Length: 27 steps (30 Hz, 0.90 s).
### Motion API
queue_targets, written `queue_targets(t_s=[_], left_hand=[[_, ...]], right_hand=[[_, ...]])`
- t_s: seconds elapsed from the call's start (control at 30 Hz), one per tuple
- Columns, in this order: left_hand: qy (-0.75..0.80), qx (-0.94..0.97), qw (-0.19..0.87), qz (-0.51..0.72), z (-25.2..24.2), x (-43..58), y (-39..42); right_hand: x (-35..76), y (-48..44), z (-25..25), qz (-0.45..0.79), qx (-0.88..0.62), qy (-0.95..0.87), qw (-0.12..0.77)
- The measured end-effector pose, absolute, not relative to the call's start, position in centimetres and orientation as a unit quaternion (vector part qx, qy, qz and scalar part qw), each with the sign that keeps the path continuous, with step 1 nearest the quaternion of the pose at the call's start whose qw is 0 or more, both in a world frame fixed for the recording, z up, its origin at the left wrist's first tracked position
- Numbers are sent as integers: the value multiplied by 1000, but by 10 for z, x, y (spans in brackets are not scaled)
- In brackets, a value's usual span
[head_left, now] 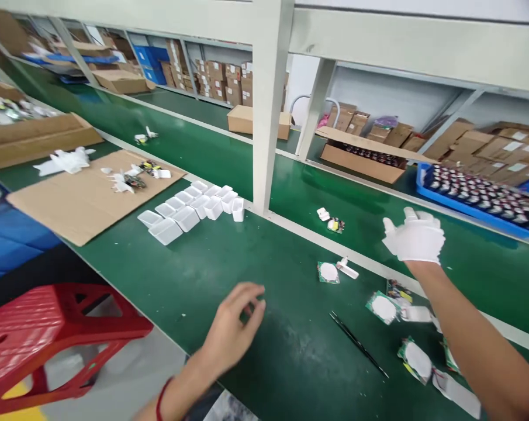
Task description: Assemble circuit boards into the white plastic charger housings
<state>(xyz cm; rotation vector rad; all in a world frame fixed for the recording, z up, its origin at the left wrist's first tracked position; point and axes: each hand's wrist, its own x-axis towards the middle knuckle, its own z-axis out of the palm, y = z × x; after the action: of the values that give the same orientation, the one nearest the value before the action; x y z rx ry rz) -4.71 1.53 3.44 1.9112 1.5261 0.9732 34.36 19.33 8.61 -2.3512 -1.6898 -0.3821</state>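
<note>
- Fingers of the bare left hand (pixel 235 327) curl loosely over the green counter (pixel 229 257), thumb and forefinger nearly meeting, holding nothing that can be made out.
- Gloved in white, the right hand (pixel 415 237) hangs above the counter with fingers spread and empty.
- Just below the gloved fingers lie a small round white piece on a printed card (pixel 328 272) and a white clip-like part (pixel 347 269).
- Between the two hands rests a thin black tool (pixel 356 344), touched by neither.
- More white-faced cards (pixel 383 307) lie along the right forearm.
- Well beyond the left fingers, white plastic trays (pixel 189 210) stand in rows beside a cardboard sheet (pixel 84 199).
- A red stool (pixel 49 339) sits below the counter's edge.
</note>
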Motion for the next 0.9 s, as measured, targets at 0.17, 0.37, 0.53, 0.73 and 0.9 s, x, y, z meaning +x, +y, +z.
queue_targets(t_s=[0.17,0.37,0.53,0.73,0.9], left_hand=[[680,674,102,269,46,-87,121],[734,645,66,203,37,-87,189],[741,637,59,204,38,-80,194],[662,712,97,213,45,-54,127],[640,731,150,185,38,-14,42]], right_hand=[[301,228,65,21,-651,-758,17],[302,250,36,126,-645,-754,6],[320,231,47,171,-684,-702,105],[302,165,75,307,-635,-638,307],[259,92,117,531,-476,-521,469]])
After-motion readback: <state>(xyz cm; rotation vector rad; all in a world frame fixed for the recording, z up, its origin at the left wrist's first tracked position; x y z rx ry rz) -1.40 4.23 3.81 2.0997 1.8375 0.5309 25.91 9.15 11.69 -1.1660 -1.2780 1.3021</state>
